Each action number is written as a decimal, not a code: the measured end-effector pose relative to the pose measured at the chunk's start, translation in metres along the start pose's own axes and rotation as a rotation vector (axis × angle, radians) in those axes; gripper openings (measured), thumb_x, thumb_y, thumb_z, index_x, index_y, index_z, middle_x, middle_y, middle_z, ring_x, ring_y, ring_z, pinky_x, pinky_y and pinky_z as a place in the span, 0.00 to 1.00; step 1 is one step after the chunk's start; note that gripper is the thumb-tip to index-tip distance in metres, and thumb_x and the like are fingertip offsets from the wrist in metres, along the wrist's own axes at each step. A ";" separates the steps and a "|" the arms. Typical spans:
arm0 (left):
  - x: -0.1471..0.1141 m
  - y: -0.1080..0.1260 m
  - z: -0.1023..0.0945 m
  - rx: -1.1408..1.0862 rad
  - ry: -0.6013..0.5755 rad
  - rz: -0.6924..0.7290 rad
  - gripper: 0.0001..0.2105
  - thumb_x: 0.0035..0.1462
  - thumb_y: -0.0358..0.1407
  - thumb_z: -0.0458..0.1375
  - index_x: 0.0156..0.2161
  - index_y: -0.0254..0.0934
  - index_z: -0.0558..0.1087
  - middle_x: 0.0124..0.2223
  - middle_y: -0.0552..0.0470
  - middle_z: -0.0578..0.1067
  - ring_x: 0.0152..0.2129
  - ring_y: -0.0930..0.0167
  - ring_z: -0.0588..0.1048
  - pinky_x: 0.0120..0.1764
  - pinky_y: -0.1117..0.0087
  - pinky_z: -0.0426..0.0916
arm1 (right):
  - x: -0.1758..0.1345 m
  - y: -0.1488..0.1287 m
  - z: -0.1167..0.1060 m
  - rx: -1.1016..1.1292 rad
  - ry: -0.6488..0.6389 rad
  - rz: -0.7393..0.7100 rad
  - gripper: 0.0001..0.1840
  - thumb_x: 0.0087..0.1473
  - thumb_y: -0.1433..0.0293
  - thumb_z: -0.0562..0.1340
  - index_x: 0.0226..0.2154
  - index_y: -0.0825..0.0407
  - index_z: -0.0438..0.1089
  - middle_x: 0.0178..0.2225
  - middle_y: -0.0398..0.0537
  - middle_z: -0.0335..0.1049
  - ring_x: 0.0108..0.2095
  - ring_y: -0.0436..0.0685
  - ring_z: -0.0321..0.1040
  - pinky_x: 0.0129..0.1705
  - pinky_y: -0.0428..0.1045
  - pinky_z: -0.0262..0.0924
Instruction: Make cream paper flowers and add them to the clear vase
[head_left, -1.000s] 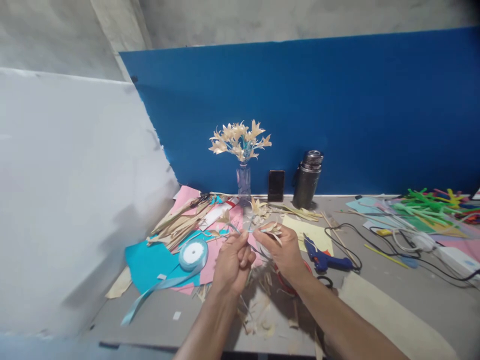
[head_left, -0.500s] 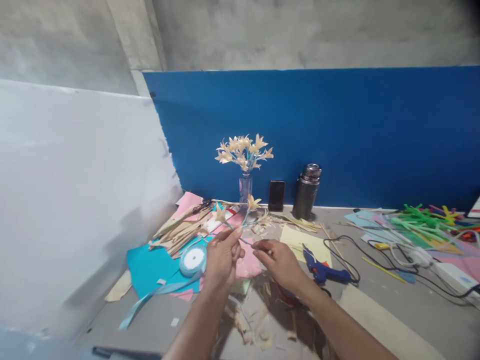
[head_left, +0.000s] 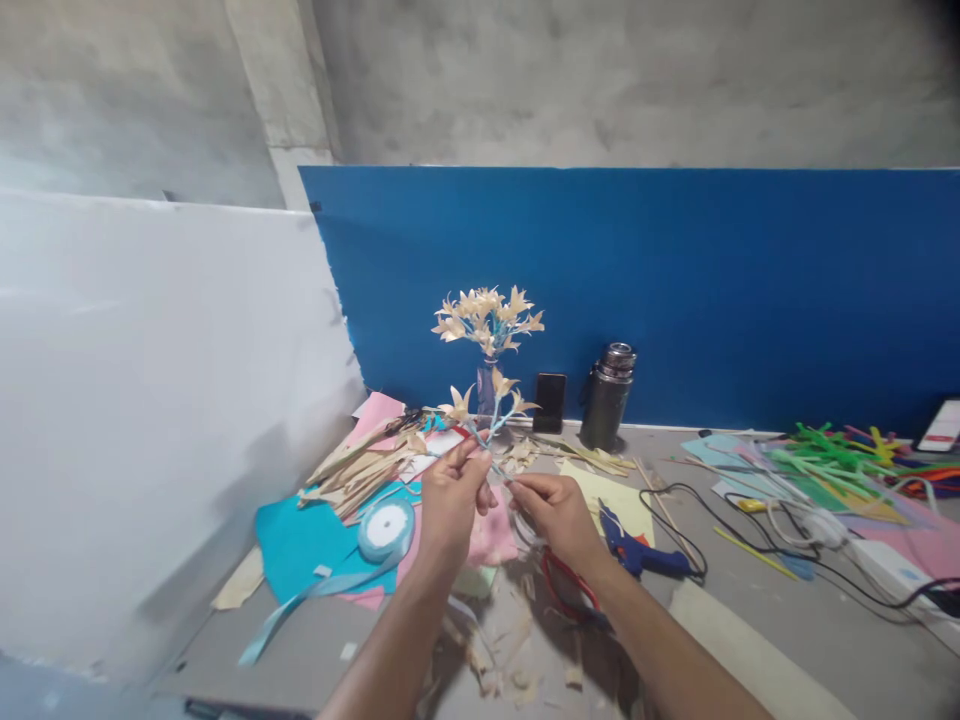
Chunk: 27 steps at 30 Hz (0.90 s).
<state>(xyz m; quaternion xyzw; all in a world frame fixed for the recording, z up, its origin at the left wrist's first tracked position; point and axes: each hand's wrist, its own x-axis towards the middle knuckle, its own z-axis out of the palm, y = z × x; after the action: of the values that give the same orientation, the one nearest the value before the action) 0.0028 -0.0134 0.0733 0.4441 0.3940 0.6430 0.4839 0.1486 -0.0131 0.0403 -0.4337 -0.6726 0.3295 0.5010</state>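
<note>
Here your left hand [head_left: 452, 500] and right hand [head_left: 559, 515] pinch the flower sprig [head_left: 490, 430] mid-frame. Grey table [head_left: 847, 615] spans the bottom, blue panel [head_left: 660, 260] the middle, concrete wall [head_left: 637, 80] the top.

Craft wkshop: glue gun [head_left: 632, 550], ribbon spool [head_left: 386, 528], blue ppr [head_left: 289, 540] on tbl [head_left: 300, 672]; concr. wall [head_left: 600, 80].

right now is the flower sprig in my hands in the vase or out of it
Out: your left hand grips the flower sprig by its stem, in front of the vase, where other flowers stand.
</note>
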 end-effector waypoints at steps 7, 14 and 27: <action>0.011 0.004 0.004 0.184 -0.015 0.047 0.24 0.48 0.44 0.65 0.48 0.32 0.76 0.13 0.62 0.65 0.10 0.76 0.62 0.17 0.76 0.60 | 0.007 0.004 -0.005 0.030 0.082 0.013 0.17 0.57 0.61 0.61 0.23 0.52 0.76 0.22 0.45 0.73 0.25 0.56 0.67 0.29 0.47 0.56; 0.012 0.005 0.017 0.302 -0.067 0.077 0.22 0.53 0.41 0.61 0.52 0.33 0.73 0.16 0.59 0.70 0.13 0.74 0.67 0.21 0.75 0.63 | 0.006 0.010 -0.005 -0.015 0.188 0.024 0.15 0.57 0.63 0.61 0.24 0.52 0.78 0.24 0.46 0.75 0.27 0.56 0.69 0.32 0.48 0.59; 0.032 0.001 0.030 0.169 -0.228 -0.054 0.16 0.53 0.46 0.62 0.37 0.32 0.79 0.10 0.58 0.65 0.08 0.76 0.60 0.18 0.74 0.61 | 0.035 -0.002 -0.010 0.605 0.147 0.153 0.16 0.47 0.57 0.69 0.30 0.54 0.77 0.27 0.47 0.76 0.30 0.56 0.72 0.38 0.51 0.66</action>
<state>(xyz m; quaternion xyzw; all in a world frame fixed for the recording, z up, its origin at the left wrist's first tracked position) 0.0266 0.0197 0.0896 0.5426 0.4010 0.5398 0.5033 0.1537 0.0179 0.0588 -0.3373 -0.4716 0.5191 0.6280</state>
